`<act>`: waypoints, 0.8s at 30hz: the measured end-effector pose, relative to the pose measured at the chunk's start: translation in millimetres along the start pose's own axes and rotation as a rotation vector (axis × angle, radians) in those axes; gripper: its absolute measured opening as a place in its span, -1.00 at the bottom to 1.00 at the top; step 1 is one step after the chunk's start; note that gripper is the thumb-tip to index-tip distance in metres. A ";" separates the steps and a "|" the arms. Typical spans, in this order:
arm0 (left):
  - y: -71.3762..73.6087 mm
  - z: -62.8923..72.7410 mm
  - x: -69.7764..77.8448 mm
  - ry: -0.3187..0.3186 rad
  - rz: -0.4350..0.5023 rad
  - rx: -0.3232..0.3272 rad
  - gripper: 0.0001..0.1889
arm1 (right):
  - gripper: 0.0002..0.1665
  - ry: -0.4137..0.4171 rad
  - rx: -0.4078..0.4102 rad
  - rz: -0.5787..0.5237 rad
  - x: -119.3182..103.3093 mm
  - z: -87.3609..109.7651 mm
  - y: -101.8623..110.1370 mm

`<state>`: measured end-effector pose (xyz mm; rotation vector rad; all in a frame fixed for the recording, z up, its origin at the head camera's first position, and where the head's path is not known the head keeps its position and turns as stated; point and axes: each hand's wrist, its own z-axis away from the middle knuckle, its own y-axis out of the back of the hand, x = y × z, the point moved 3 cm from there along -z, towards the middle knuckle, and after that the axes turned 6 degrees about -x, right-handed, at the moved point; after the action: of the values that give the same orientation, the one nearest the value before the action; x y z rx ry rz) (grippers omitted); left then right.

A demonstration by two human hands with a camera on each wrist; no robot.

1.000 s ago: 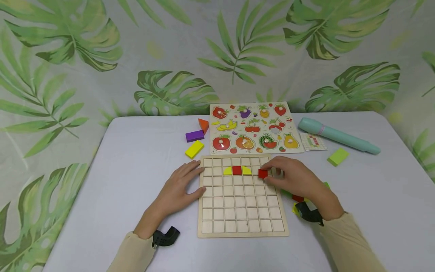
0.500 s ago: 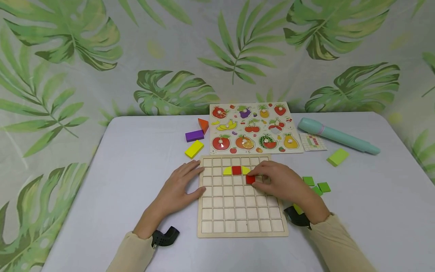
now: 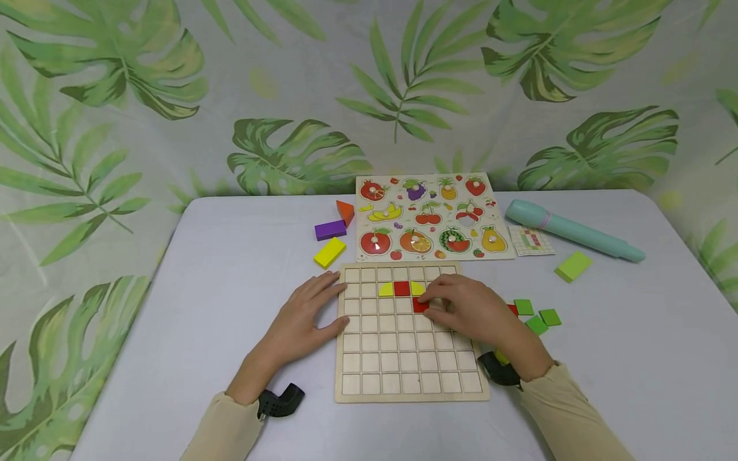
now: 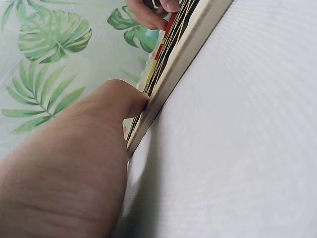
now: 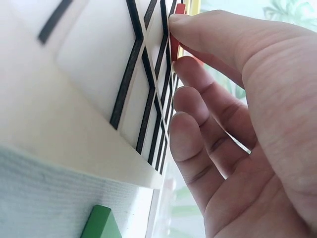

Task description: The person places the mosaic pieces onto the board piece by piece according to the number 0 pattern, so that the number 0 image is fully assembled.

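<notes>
A wooden grid board (image 3: 380, 365) lies flat in front of the person. In one of its upper rows sit a yellow quarter-round tile (image 3: 386, 291), a red square tile (image 3: 401, 289) and another yellow quarter-round tile (image 3: 416, 287). Just below the right yellow tile, the right hand (image 3: 475, 314) pinches a second red square tile (image 3: 420, 306) between thumb and forefinger; in the right wrist view that red tile (image 5: 175, 44) touches or nearly touches the grid. The left hand (image 3: 302, 317) rests with spread, fairly straight fingers against the board's left edge.
Loose green tiles (image 3: 536, 324), with red and yellow ones partly hidden by the right arm, lie right of the board. Behind it is a fruit puzzle (image 3: 405, 218). A teal tube (image 3: 576, 232), pattern card (image 3: 532, 241), green block (image 3: 573, 266), yellow block (image 3: 330, 253) and purple block (image 3: 330, 230) surround it.
The right hand has carried the red square tile leftward and slightly nearer the person, to the cell below the right yellow tile. The left hand has stayed still.
</notes>
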<state>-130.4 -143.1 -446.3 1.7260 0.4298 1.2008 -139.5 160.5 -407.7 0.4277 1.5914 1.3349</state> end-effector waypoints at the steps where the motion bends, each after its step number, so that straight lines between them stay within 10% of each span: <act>1: 0.1 -0.1 0.0 0.000 0.000 0.000 -0.34 | -0.75 -0.001 0.003 0.001 0.4 -0.1 -0.2; 24: -1.2 0.5 -0.2 0.006 0.013 0.003 -0.35 | -0.68 -0.026 0.046 -0.069 7.3 18.3 24.6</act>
<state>-129.8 -142.9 -447.4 1.7304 0.4250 1.2159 -135.2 184.3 -387.6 0.4129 1.6035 1.2383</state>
